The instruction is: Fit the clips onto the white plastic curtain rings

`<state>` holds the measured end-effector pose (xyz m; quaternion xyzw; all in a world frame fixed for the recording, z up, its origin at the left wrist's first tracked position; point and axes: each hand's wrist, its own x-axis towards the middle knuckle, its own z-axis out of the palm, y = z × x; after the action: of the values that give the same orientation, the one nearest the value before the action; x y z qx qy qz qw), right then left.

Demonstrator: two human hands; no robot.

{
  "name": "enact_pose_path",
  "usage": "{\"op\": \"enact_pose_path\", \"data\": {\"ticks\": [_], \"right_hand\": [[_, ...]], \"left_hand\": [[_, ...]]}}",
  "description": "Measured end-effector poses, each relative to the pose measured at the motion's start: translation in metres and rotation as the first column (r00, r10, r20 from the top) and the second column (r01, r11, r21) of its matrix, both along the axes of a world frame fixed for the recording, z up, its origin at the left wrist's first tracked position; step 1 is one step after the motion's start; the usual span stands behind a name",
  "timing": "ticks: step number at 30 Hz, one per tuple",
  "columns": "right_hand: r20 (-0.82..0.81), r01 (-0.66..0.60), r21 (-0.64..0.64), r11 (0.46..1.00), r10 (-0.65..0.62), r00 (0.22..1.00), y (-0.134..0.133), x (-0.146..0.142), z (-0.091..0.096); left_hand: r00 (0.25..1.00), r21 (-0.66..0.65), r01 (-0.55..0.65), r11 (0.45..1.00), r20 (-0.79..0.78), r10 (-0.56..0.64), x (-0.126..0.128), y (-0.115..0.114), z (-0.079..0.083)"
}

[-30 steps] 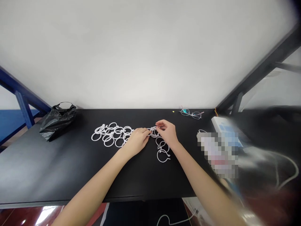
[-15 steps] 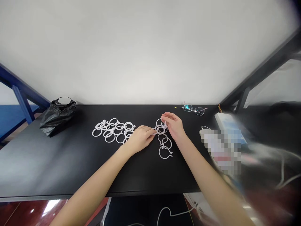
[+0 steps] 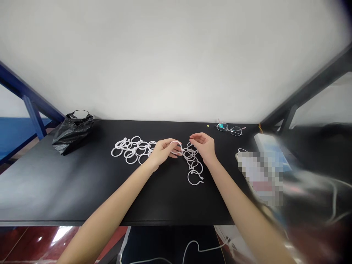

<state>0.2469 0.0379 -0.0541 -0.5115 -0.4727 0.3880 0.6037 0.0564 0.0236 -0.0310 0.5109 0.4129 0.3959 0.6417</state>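
My left hand (image 3: 162,151) pinches one white plastic ring clip (image 3: 181,146) between thumb and fingers, raised a little off the table. My right hand (image 3: 203,146) has thumb and fingertips closed at the top of another white ring clip (image 3: 189,143), just above a small group. That right-hand group of open-ended ring clips (image 3: 194,171) trails toward me in overlapping loops. Left of my left hand lies a larger heap of the same ring clips (image 3: 132,149), partly hidden behind that hand.
All this lies on a black table (image 3: 110,194) against a pale wall. A black plastic bag (image 3: 73,132) stands at the back left. Eyeglasses (image 3: 229,129) rest at the back right, with a white and blue box (image 3: 271,150) and a blurred-out item (image 3: 258,179) nearer me.
My left hand has turned and lifted, now showing a ring clip in its fingers. My right hand stays by the right-hand group. The view has shifted slightly.
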Motion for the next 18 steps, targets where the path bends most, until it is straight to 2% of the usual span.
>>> {"op": "enact_pose_path", "data": {"ticks": [3,7,10,14,16,18], "right_hand": [[0.208,-0.006,0.060,0.998,-0.007,0.978,-0.002,-0.002,0.001],[0.464,-0.025,0.168,0.985,-0.056,0.884,-0.011,-0.007,0.008],[0.492,-0.108,0.227,0.968,-0.019,0.871,-0.018,-0.011,0.013],[0.505,-0.336,0.211,0.918,0.192,0.841,-0.024,-0.017,0.012],[0.500,-0.377,0.202,0.904,0.236,0.833,-0.024,-0.020,0.009],[0.490,-0.365,0.204,0.908,0.228,0.841,-0.024,-0.022,0.007]], "left_hand": [[0.998,-0.092,0.008,0.996,0.056,-0.003,0.000,-0.002,0.003],[0.992,-0.145,0.003,0.990,0.123,0.015,-0.001,-0.002,0.004],[0.983,-0.163,-0.042,0.986,0.167,0.070,-0.002,0.000,0.002],[0.969,-0.188,-0.061,0.980,0.225,0.104,-0.001,0.002,-0.001],[0.963,-0.203,-0.050,0.978,0.249,0.101,0.000,0.002,-0.002],[0.958,-0.213,-0.047,0.976,0.268,0.104,0.001,0.002,-0.003]]}}
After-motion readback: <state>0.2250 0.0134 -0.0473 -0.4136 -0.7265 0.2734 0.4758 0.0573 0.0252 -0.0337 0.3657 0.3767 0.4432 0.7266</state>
